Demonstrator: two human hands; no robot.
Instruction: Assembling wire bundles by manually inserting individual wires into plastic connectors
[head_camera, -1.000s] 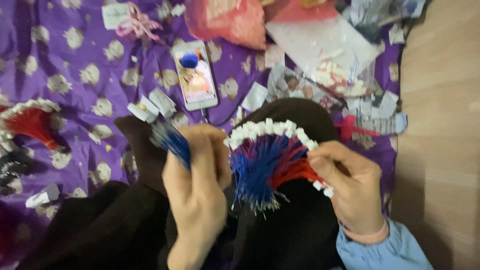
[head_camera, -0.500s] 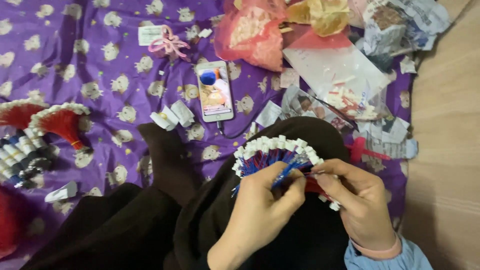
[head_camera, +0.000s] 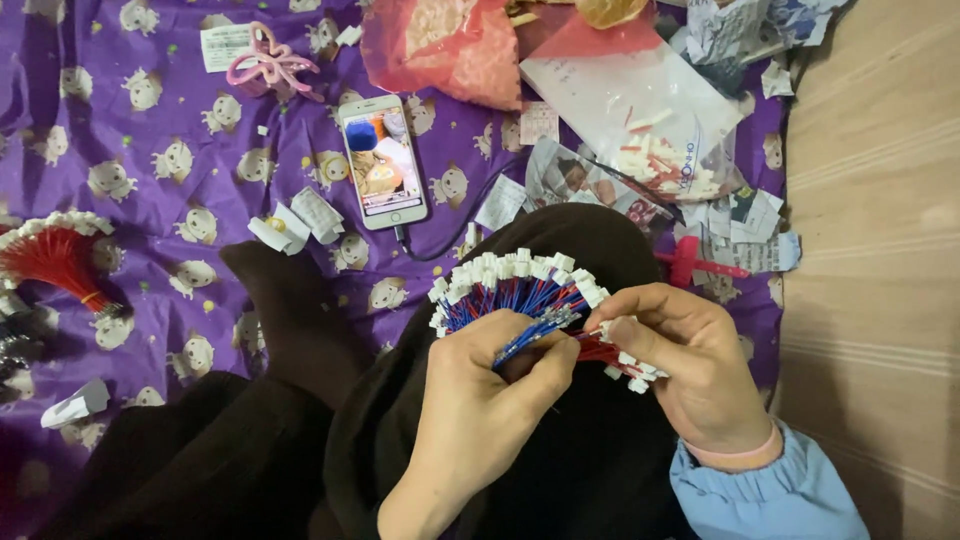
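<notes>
I see a fan of thin red and blue wires (head_camera: 520, 295) with small white plugs at the ends, held over the lap, above the dark clothes (head_camera: 300, 450). The white plugs make an arc at the top of the fan. The left hand (head_camera: 480, 400) is closed around the lower part of the bundle, and its thumb and fingers pinch a few blue wires just under the arc. The right hand (head_camera: 690, 365) is closed too and grips the right end of the fan, where the red wires and some white plugs stick out below its fingers. The two hands almost touch each other at the middle of the bundle.

Behind the wires a purple cloth (head_camera: 160, 130) with a pattern of small pale figures covers the floor. On it lies a phone (head_camera: 382, 162) with the screen lit, and a dark cable goes out from its lower end. On the left edge I see another bunch of red wires (head_camera: 55, 255), also with white plugs, well apart from the hands. A pink hair clip (head_camera: 268, 66) lies near the top, and a clear bag with small white parts (head_camera: 650, 120) lies at the upper right, beside a red bag (head_camera: 450, 45). The wooden floor (head_camera: 880, 250) shows at the right.
</notes>
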